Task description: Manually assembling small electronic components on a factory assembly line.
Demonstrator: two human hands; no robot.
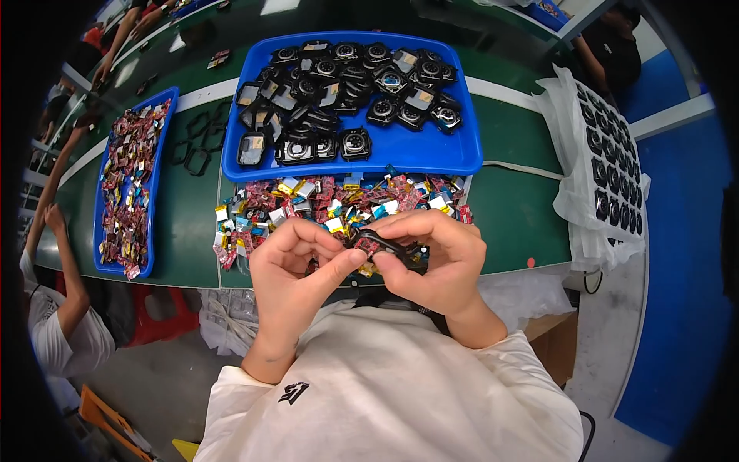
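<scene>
The person's right hand [439, 258] is curled in, thumb and fingers pinching a black watch case [400, 250]. The left hand [296, 266] is drawn nearly closed at the case's left end, its thumb against a small red circuit board [368, 245] there. Just beyond both hands, a heap of boards and battery cells [308, 202] lies on the green surface [516, 208]; past it, a blue tray [435, 150] carries more dark watch cases [346, 85]. Left of the left hand, black frames [198, 162] lie beside a narrower tray [156, 181].
</scene>
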